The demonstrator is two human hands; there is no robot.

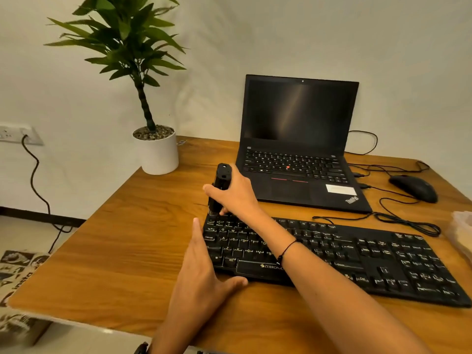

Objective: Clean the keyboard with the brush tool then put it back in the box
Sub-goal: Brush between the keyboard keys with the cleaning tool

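Pebbles fill the white pot (159,155) holding 1 plant. Brush tool (220,190), black and blocky, stands nearly upright, tip down on the keyboard (357,254) far-left corner, gripped by the right hand (236,195). Left hand (201,261) lies flat, fingers straight, against the keyboard's left edge on the surface (115,238).

Both forearms are bare, with no sleeves in view. A thin black cord bracelet (287,249) with a small knot circles the right wrist.
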